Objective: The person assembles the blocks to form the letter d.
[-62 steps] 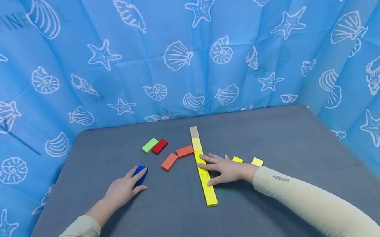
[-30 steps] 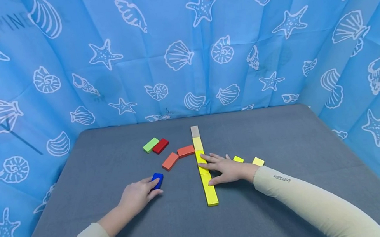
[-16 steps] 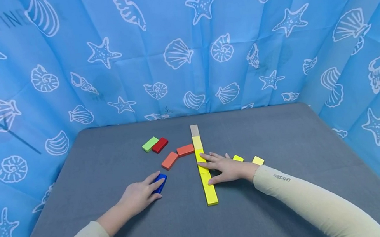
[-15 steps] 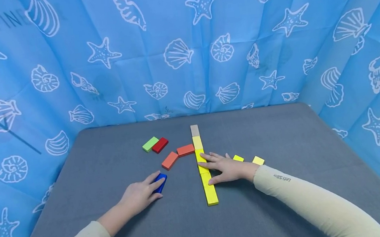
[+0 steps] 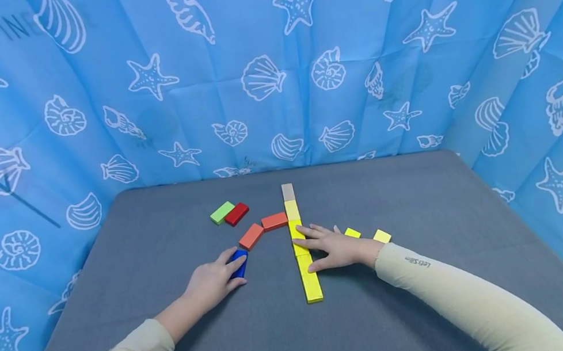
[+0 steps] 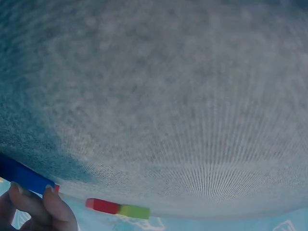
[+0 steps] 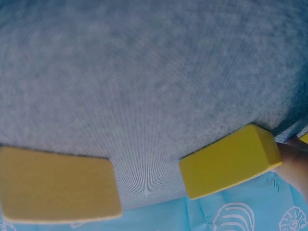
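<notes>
My left hand holds a blue block between thumb and fingers on the table, right by the near end of a tilted orange block. A second orange block links that one to a straight row of blocks. In the left wrist view, fingertips touch the side of the blue block. My right hand rests with spread fingers on the row's two bright yellow blocks, the nearer yellow block reaching closest to me. Beyond them the row continues with a pale yellow block and a beige block.
A green block and a red block lie together at the back left. Beside my right wrist are a loose yellow block and a paler yellow block. The grey table meets a blue shell-print curtain.
My left hand has slid the blue block to the right, then slightly away from me and turned it, up to the tilted orange block. The right hand has stayed on the yellow blocks.
</notes>
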Action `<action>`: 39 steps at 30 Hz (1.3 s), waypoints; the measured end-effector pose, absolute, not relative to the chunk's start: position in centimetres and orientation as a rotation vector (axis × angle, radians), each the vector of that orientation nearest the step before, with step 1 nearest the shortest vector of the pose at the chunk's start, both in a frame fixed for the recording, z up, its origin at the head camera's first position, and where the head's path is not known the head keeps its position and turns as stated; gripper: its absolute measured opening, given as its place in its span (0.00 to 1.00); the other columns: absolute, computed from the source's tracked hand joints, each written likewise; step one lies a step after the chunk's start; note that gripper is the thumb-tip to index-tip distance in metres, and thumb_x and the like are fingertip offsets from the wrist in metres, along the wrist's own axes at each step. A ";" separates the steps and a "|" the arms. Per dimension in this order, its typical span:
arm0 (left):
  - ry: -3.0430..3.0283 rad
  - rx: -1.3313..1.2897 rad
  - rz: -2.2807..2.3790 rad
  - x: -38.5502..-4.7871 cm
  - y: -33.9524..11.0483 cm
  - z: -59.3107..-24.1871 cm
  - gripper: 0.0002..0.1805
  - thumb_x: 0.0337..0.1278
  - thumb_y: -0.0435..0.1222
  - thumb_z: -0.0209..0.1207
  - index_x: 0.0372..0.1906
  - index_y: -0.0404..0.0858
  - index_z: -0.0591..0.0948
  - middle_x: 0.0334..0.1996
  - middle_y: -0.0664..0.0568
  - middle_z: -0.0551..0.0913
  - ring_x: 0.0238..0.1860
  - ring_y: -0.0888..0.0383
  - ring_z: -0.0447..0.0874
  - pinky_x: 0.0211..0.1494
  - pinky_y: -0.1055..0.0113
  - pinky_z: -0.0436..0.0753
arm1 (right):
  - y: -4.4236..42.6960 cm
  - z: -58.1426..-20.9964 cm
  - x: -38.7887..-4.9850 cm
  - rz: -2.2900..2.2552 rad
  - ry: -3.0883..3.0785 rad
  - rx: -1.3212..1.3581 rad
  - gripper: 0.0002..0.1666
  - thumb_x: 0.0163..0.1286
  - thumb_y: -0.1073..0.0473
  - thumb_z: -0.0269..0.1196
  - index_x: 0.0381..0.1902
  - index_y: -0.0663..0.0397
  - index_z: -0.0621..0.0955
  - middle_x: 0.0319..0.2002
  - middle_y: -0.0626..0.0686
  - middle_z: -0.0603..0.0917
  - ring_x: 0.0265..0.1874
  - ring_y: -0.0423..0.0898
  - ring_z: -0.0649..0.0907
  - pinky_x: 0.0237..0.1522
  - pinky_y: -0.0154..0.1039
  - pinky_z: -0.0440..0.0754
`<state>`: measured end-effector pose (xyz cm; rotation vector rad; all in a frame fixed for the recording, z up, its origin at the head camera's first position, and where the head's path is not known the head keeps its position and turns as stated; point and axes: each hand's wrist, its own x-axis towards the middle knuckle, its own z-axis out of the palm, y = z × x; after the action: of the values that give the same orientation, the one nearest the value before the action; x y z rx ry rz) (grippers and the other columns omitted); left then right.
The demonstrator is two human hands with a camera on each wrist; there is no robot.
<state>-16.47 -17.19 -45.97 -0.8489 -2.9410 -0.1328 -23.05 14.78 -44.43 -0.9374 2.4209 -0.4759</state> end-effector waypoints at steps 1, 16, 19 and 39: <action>-2.942 -0.847 -0.135 -16.5 -17.2 -46.0 0.29 0.59 0.51 0.63 0.63 0.43 0.78 0.61 0.40 0.74 0.42 0.50 0.85 0.34 0.58 0.83 | 14.8 -44.5 -23.1 -0.475 2.421 -0.937 0.44 0.66 0.39 0.62 0.76 0.39 0.60 0.78 0.49 0.48 0.75 0.58 0.46 0.63 0.73 0.42; -2.942 -0.870 -0.140 -16.7 -17.1 -45.8 0.30 0.60 0.51 0.63 0.63 0.41 0.77 0.61 0.39 0.73 0.42 0.49 0.85 0.34 0.56 0.83 | 14.8 -44.5 -23.1 -0.463 2.427 -0.938 0.44 0.66 0.39 0.62 0.76 0.40 0.60 0.78 0.49 0.47 0.75 0.58 0.47 0.63 0.74 0.43; -2.941 -0.872 -0.149 -16.8 -17.1 -45.8 0.30 0.60 0.51 0.63 0.64 0.42 0.77 0.61 0.39 0.73 0.43 0.48 0.85 0.35 0.56 0.83 | 14.8 -44.5 -23.1 -0.461 2.430 -0.935 0.44 0.66 0.39 0.61 0.76 0.39 0.60 0.78 0.49 0.47 0.75 0.58 0.47 0.64 0.73 0.43; -2.956 -0.885 -0.165 -17.0 -17.2 -45.7 0.30 0.59 0.51 0.63 0.65 0.42 0.77 0.61 0.39 0.72 0.44 0.46 0.84 0.40 0.54 0.84 | 14.7 -44.6 -23.1 -0.465 2.437 -0.934 0.44 0.66 0.39 0.62 0.76 0.39 0.60 0.78 0.49 0.48 0.75 0.58 0.47 0.64 0.73 0.42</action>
<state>-17.02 -17.25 -45.70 -0.8850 -2.9561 -0.1649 -23.07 14.74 -44.61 -0.9341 2.4374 -0.4651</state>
